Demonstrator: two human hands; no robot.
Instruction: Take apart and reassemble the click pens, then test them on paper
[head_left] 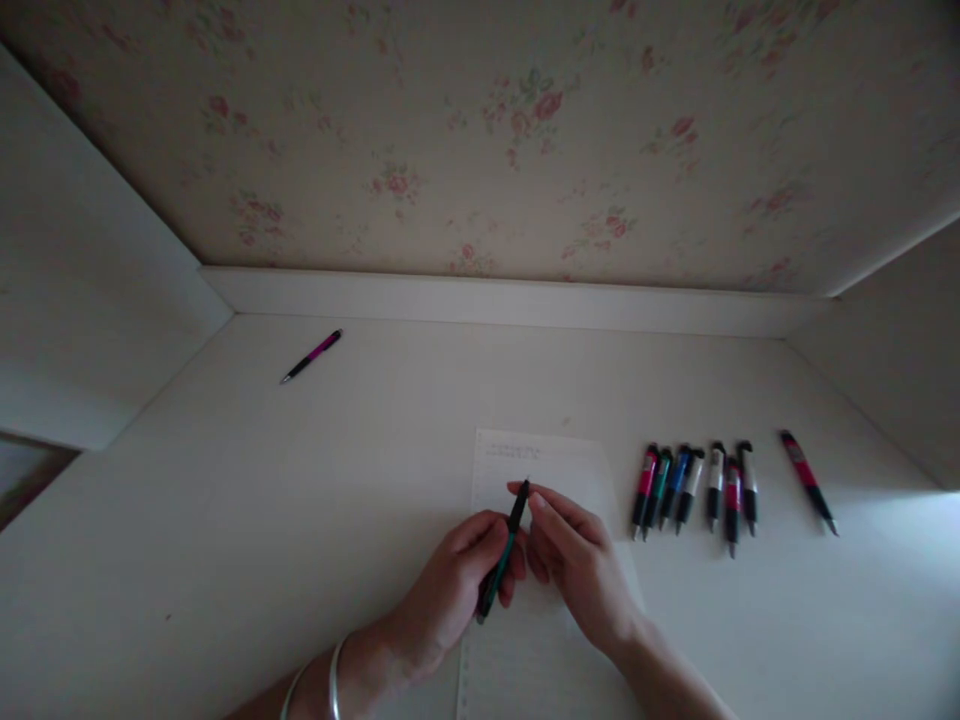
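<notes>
A green pen (501,572) with a black grip slants over the paper, its tip pointing up and away from me. My left hand (466,560) is closed around its barrel, thumb on top. At the black tip end, the thumb and index finger of my right hand (581,555) are brought together on either side, the index finger passing behind it. The other right fingers curl beneath and are partly hidden. Under both hands lies a lined sheet of paper (551,640) with a few faint lines of writing at its top.
Several pens with pink, green, blue and white barrels (694,490) lie in a row right of the paper. A pink and black pen (806,480) lies farther right, and a magenta pen (313,355) at the back left. White panels and a floral wall (465,150) bound the white desk (300,500).
</notes>
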